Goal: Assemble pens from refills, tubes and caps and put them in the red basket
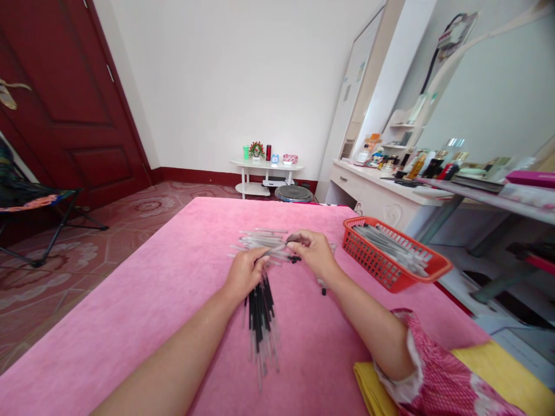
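My left hand (246,273) is closed in a pinch on a slim translucent tube that looks like a pen barrel (280,248). Facing it, my right hand (315,253) has its fingertips pinched at the tube's right end, round something small and dark that I cannot make out. Behind both hands lies a loose pile of clear tubes (262,238). Several small black caps (295,259) lie just under my right fingers. Below my left hand, a bundle of black-filled sticks, like pen refills (261,315), fans out toward me on the pink cloth.
The pink cloth (173,300) covers the table. On the right stands an orange basket (368,254) full of clear tubes (392,245). One black cap (324,292) lies near my right wrist. A folded yellow cloth (373,387) is under my right sleeve.
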`<state>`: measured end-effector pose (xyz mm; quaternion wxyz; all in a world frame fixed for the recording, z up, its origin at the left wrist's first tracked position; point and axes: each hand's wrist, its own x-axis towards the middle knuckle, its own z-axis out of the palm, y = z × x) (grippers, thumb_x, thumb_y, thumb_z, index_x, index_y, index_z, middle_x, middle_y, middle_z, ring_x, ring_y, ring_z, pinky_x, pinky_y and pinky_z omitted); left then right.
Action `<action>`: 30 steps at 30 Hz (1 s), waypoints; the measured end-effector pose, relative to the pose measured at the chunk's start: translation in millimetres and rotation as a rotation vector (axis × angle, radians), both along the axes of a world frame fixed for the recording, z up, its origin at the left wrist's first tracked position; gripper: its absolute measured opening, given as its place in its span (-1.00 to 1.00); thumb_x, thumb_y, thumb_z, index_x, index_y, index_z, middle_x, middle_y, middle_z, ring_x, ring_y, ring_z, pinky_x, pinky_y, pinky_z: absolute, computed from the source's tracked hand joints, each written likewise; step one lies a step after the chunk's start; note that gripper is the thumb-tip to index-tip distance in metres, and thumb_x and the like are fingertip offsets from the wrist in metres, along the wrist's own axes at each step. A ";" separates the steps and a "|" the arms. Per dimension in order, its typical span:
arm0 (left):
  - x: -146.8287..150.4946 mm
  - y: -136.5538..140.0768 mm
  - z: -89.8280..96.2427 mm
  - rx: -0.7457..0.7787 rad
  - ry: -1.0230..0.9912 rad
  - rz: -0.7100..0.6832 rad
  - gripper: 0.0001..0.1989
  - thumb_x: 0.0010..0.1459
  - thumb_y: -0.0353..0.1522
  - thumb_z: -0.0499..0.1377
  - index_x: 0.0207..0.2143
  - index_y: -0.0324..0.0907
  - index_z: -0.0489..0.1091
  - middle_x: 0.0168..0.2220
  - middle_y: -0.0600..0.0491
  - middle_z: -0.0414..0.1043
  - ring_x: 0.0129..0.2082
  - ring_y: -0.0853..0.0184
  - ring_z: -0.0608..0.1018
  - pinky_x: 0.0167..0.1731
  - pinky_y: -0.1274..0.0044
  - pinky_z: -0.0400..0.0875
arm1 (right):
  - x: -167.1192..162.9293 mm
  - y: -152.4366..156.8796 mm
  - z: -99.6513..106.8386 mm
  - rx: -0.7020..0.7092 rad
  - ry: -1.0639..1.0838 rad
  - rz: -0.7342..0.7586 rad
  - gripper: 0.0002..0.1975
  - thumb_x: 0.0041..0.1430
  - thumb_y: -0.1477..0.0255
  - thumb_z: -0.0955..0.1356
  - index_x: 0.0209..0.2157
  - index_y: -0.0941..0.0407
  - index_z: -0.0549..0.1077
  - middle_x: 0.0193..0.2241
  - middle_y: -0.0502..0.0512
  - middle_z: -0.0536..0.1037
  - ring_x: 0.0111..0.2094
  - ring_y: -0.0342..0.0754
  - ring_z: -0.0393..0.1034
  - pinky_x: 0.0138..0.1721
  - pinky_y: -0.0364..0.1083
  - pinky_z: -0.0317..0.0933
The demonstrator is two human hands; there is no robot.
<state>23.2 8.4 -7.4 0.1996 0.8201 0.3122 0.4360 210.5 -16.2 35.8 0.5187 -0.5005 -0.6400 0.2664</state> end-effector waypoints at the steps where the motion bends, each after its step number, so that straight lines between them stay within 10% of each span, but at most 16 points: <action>1: 0.3 -0.3 0.2 0.011 0.003 0.000 -0.70 0.15 -0.43 0.04 -0.10 -0.11 0.45 -0.21 0.00 0.54 -0.24 0.25 0.54 -0.25 0.47 0.38 | -0.3 -0.4 -0.6 -0.011 -0.016 -0.002 -0.92 -0.07 0.47 0.34 -0.46 0.17 0.46 -0.56 0.01 0.49 -0.53 -0.14 0.34 -0.48 -0.17 0.19; 9: 0.1 2.1 -3.6 0.083 0.102 0.052 -0.71 0.12 -0.45 0.07 -0.11 -0.17 0.46 -0.22 -0.07 0.53 -0.23 0.21 0.54 -0.21 0.42 0.38 | 2.2 -4.1 -0.5 0.013 -0.358 -0.085 -0.61 0.16 0.27 0.22 -0.65 0.16 0.35 -0.69 -0.01 0.36 -0.60 -0.16 0.23 -0.54 -0.19 0.02; 30: 0.6 2.5 -5.1 0.066 0.009 0.037 -0.72 0.13 -0.44 0.07 -0.12 -0.13 0.46 -0.19 -0.03 0.53 -0.21 0.24 0.55 -0.20 0.43 0.39 | 6.7 -1.9 0.5 0.007 -0.366 -0.010 -0.74 0.11 0.28 0.28 -0.49 0.16 0.42 -0.61 0.00 0.44 -0.58 -0.16 0.26 -0.53 -0.21 0.06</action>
